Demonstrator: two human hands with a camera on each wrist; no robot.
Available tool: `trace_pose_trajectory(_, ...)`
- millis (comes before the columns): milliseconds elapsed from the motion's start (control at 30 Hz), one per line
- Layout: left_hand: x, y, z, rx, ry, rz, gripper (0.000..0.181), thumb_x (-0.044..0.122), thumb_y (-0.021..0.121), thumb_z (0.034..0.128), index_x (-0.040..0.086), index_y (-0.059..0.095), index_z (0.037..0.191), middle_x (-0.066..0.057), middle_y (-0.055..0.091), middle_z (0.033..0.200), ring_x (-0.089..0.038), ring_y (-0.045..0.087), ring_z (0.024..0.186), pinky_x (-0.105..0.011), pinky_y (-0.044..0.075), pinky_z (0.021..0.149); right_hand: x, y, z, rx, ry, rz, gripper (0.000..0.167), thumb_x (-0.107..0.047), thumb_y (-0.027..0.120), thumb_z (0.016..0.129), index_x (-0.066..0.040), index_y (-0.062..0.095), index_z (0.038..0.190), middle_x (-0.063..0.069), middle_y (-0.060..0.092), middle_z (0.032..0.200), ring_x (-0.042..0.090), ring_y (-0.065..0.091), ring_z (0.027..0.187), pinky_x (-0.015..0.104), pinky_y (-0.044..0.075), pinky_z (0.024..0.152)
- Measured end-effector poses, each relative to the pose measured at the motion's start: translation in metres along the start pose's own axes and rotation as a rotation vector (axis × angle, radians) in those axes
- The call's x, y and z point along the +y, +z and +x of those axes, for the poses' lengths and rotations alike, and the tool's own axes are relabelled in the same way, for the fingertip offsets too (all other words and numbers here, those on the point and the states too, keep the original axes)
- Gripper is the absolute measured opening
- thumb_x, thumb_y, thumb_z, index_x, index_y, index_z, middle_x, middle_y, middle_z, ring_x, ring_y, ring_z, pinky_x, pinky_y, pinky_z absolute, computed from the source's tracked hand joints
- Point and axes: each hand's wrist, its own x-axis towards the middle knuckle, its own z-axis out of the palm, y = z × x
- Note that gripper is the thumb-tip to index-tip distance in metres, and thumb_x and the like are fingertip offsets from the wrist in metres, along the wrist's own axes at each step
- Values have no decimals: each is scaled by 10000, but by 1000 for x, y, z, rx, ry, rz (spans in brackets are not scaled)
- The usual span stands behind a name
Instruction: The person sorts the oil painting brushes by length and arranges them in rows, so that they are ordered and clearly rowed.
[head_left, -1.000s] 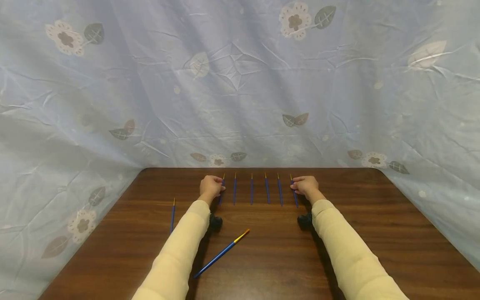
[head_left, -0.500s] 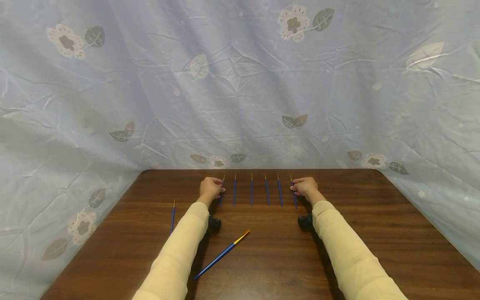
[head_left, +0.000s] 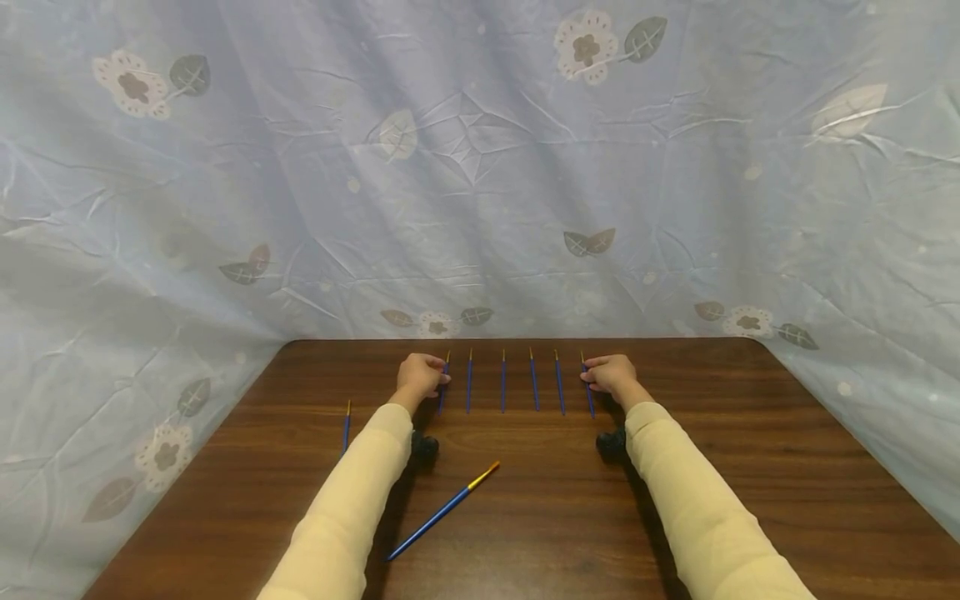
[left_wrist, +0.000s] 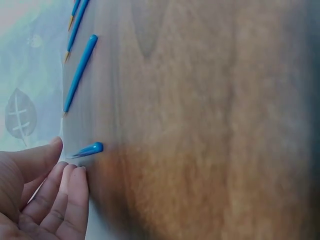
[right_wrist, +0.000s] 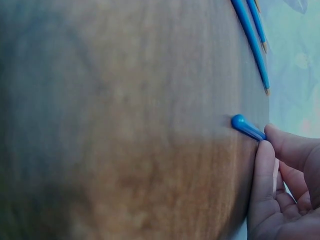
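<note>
At the far side of the table, thin blue paintbrushes lie in a spaced row with their bristles pointing away. My left hand (head_left: 418,377) is at the leftmost paintbrush (head_left: 442,402). In the left wrist view a gap shows between thumb and fingertips, beside the bristle end of that blue brush (left_wrist: 94,148). My right hand (head_left: 611,375) pinches the rightmost paintbrush (head_left: 589,402) between thumb and index finger. The right wrist view shows its rounded blue handle (right_wrist: 244,124) sticking out from the fingertips; its bristles are hidden there.
A larger blue paintbrush (head_left: 442,512) with a gold ferrule lies slantwise between the forearms. Another thin brush (head_left: 347,429) lies at the left, partly behind the left sleeve (head_left: 337,508). A patterned curtain (head_left: 480,208) hangs behind the brown wooden table (head_left: 750,467).
My left hand and forearm have shifted slightly left, and the sleeve covers more of the left brush. My right hand stays at the rightmost paintbrush. The row looks the same.
</note>
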Motion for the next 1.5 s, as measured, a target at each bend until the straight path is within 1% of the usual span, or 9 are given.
trace_pose_trajectory(200, 3, -9, -2, -36, 43, -6, 354, 40, 769, 827, 1, 678, 1167, -141, 664, 1166, -311, 669, 966, -282, 594, 604, 0, 0, -4, -9, 3, -7, 374, 38, 667, 887, 76, 598, 1253, 229, 607, 1207, 153, 644, 836, 235, 577, 720)
trace_pose_trajectory(367, 7, -20, -3, -51, 74, -9, 371, 61, 765, 840, 9, 670, 1194, -141, 665, 1177, -304, 674, 947, -295, 594, 589, 2, 0, -1, -10, -2, -10, 370, 30, 667, 889, 70, 603, 1252, 227, 608, 1202, 128, 644, 811, 221, 576, 701)
trace_pose_trajectory(567, 5, -42, -12, -88, 73, -45, 386, 71, 738, 868, 16, 645, 1239, -145, 639, 1234, -320, 641, 1044, -357, 602, 680, 2, 0, 1, -7, -21, -4, 371, 40, 664, 886, 80, 601, 1249, 233, 624, 1170, 104, 639, 761, 229, 579, 683)
trace_pose_trajectory(767, 1, -67, -28, -114, 121, -94, 381, 66, 713, 890, -11, 622, 1252, -195, 611, 1260, -356, 615, 1094, -393, 596, 741, 3, -1, 4, -15, -15, -7, 376, 46, 657, 888, 84, 593, 1256, 251, 601, 1211, 99, 635, 756, 233, 581, 689)
trace_pose_trajectory(867, -3, -78, -35, -124, 133, -101, 389, 71, 707, 895, -24, 610, 1260, -216, 599, 1267, -367, 610, 1098, -399, 591, 764, 2, -1, 2, -14, -10, -7, 378, 49, 656, 886, 83, 593, 1257, 257, 594, 1222, 95, 632, 750, 229, 580, 686)
trace_pose_trajectory(1067, -17, -95, -50, -131, 131, -91, 397, 118, 699, 911, -15, 600, 1271, -211, 585, 1281, -366, 594, 1115, -353, 590, 765, 0, -1, -4, -15, -12, -4, 376, 46, 655, 892, 87, 589, 1260, 251, 606, 1210, 102, 634, 767, 213, 575, 683)
trace_pose_trajectory(1167, -24, -104, -56, -122, 126, -122, 397, 121, 698, 913, -13, 602, 1274, -212, 583, 1287, -363, 591, 1123, -360, 588, 772, -1, -1, -5, -10, -22, 1, 372, 43, 654, 894, 92, 588, 1257, 252, 607, 1202, 107, 637, 770, 205, 572, 670)
trace_pose_trajectory(1300, -33, -114, -63, -90, 109, -159, 405, 118, 701, 909, -19, 598, 1276, -216, 572, 1304, -356, 591, 1131, -366, 586, 782, -2, -1, -6, -12, -32, 5, 373, 46, 651, 893, 102, 584, 1255, 259, 606, 1198, 111, 642, 774, 202, 571, 660)
trace_pose_trajectory(1500, -51, -122, -76, -28, 109, -149, 421, 116, 721, 890, -48, 598, 1257, -231, 597, 1264, -328, 635, 1056, -356, 595, 734, 0, -2, -4, -20, -21, 15, 379, 49, 652, 891, 97, 581, 1261, 243, 610, 1186, 99, 634, 762, 208, 573, 678)
